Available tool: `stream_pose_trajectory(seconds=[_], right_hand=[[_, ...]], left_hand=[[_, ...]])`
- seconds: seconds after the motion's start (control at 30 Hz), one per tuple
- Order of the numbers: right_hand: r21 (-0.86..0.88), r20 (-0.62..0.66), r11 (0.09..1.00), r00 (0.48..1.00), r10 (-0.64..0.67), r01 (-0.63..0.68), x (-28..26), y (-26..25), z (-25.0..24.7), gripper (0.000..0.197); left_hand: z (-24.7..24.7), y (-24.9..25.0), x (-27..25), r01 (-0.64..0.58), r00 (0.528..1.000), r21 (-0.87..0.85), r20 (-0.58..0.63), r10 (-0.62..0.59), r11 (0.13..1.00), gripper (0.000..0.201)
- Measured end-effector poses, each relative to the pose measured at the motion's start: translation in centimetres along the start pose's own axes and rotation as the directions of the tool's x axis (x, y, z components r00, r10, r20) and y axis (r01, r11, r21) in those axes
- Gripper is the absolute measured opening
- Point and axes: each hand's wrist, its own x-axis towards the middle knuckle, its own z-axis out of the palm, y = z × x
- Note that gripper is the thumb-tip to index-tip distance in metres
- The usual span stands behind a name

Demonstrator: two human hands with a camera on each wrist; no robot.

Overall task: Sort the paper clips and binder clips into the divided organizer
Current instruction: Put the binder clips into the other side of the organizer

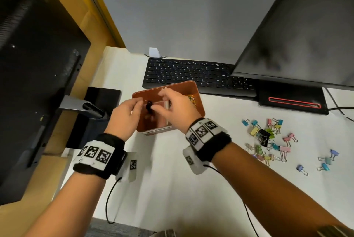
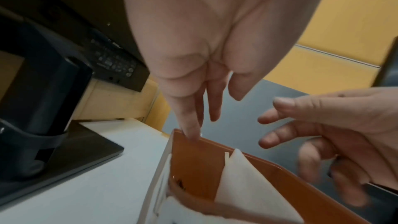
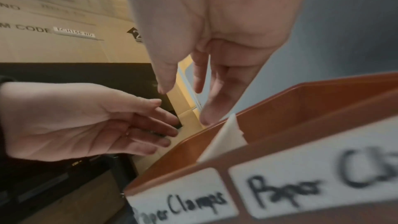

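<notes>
The brown divided organizer (image 1: 191, 85) (image 2: 193, 159) (image 3: 301, 108) stands on the white desk, with a white divider (image 1: 166, 103) (image 2: 247, 185) (image 3: 228, 135) across it. Its front labels read "Paper Clamps" (image 3: 181, 205) on the left and "Paper Cl…" on the right. Coloured paper clips (image 1: 191, 99) lie in the right compartment. A black binder clip (image 1: 149, 105) sits between my hands over the left compartment; I cannot tell if a finger touches it. My left hand (image 1: 138, 102) (image 2: 215, 118) (image 3: 129, 125) and right hand (image 1: 162, 100) (image 3: 185, 106) (image 2: 301, 134) hover above the organizer with fingers extended and loose.
A heap of pastel and black binder clips (image 1: 268, 137) lies on the desk to the right. A black keyboard (image 1: 191, 76) sits behind the organizer, a monitor (image 1: 306, 26) at the back right, and another monitor with its stand (image 1: 86, 106) on the left.
</notes>
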Motion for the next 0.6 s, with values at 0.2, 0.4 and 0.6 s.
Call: stream_pose_trajectory(seconds=[0.2,0.4,0.6], right_hand=[[-0.207,-0.096,0.968,0.987,0.126,-0.144,-6.5,9.3,-5.4,0.012],[-0.490,0.210,0.843,0.909,0.359,-0.219,-11.9,15.1,-7.1,0.081],[-0.526,0.208,0.815,0.892,0.401,-0.244,-11.0,15.8,-4.9,0.089]], left_hand=[[3.9,0.8,-5.0,-0.271,0.947,-0.046,0.165,0.274,0.962,0.019],[12.6,0.4,-7.3,-0.307,0.828,0.031,0.502,0.251,0.951,0.051],[17.8,1.0,-7.4,-0.341,0.822,0.184,0.535,0.197,0.922,0.046]])
